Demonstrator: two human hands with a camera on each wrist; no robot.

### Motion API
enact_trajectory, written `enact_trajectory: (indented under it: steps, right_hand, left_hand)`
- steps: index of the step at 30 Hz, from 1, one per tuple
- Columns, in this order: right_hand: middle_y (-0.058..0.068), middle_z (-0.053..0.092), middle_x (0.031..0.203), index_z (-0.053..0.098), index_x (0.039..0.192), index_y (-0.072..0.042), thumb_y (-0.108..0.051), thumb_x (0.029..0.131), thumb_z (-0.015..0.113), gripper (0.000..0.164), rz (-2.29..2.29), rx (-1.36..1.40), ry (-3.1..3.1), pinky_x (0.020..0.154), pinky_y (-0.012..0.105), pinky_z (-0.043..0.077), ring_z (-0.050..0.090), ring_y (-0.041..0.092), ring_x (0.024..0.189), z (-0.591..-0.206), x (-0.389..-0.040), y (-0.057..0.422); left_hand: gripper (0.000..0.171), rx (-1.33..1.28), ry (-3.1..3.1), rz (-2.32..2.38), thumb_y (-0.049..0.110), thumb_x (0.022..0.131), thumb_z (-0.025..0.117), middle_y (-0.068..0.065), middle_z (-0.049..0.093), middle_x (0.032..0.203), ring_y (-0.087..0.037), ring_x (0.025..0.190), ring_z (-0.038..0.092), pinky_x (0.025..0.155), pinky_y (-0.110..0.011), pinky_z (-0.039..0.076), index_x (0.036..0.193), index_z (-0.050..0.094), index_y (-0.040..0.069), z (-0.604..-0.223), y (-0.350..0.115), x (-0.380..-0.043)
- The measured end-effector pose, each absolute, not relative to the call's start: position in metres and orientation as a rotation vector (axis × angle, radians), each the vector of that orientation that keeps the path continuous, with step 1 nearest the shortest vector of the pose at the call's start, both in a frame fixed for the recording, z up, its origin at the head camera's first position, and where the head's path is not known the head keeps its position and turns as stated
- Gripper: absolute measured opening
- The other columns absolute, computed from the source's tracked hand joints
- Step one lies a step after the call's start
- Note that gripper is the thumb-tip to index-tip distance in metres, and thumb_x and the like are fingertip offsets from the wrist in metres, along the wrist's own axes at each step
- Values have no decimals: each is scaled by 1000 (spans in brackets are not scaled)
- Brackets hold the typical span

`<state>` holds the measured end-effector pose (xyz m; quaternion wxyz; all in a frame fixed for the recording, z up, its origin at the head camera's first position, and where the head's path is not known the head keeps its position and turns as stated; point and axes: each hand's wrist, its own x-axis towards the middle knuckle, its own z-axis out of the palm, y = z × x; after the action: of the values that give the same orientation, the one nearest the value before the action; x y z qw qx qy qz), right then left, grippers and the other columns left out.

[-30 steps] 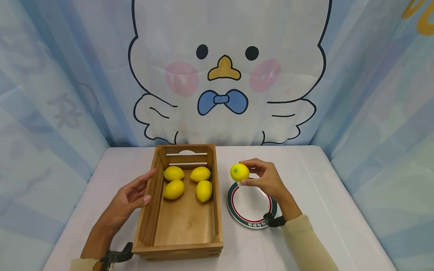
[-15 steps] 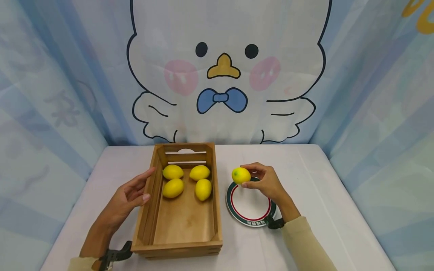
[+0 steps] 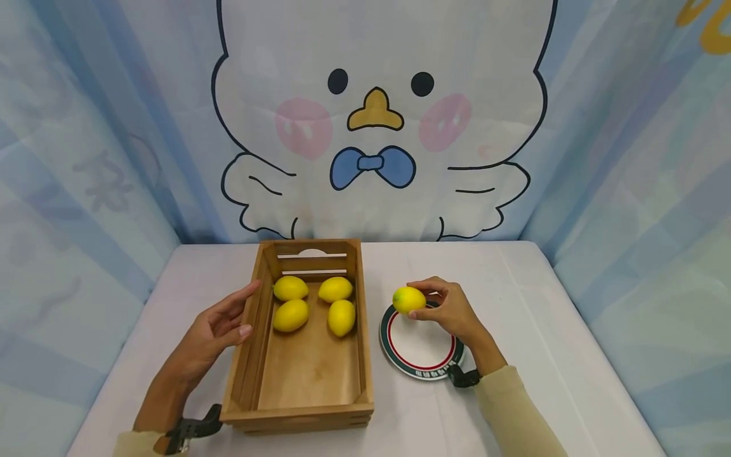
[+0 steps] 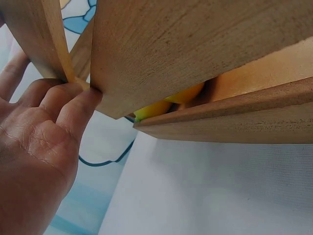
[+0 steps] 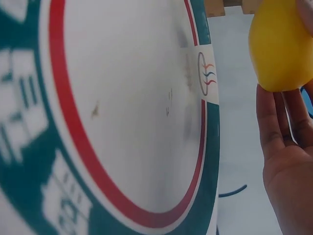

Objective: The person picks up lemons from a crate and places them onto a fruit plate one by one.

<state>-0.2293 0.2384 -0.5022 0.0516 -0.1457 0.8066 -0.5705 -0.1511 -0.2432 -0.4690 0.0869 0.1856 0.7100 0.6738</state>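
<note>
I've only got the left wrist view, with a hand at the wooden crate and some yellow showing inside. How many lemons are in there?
Observer: Four lemons, all toward the far end of the crate.
Operator: Anything happening elsewhere?
Observer: Yes, the right hand holds a fifth lemon between thumb and fingers.
Operator: What else is nearby?
Observer: A round white plate with a green rim and a red ring, to the right of the crate.
</note>
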Motion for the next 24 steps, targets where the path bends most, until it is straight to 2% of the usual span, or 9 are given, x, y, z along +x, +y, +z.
enact_trajectory:
  steps: [9,16,24]
  right_hand:
    - [8,71,129,77,129,-15,-12,80,95,53,-1529,-376,2603,102,22,56,67,27,116,-501,-230,240]
    - [7,71,124,78,130,-13,-14,77,96,56,-1383,-356,2666,103,37,57,66,26,111,-502,-233,239]
    - [7,71,121,80,126,-16,-15,76,97,53,-1291,-336,2697,102,43,60,68,25,106,-504,-237,239]
  left_hand:
    - [70,560,2114,2014,-3,106,55,-9,22,179,9,151,37,113,-12,44,169,30,13,-470,-244,-151]
    - [70,540,2131,2001,-2,106,56,-9,23,178,8,150,39,112,-13,46,169,31,15,-470,-243,-151]
    - [70,544,2123,2007,-2,106,56,-9,23,178,7,150,40,111,-13,46,169,31,15,-471,-243,-152]
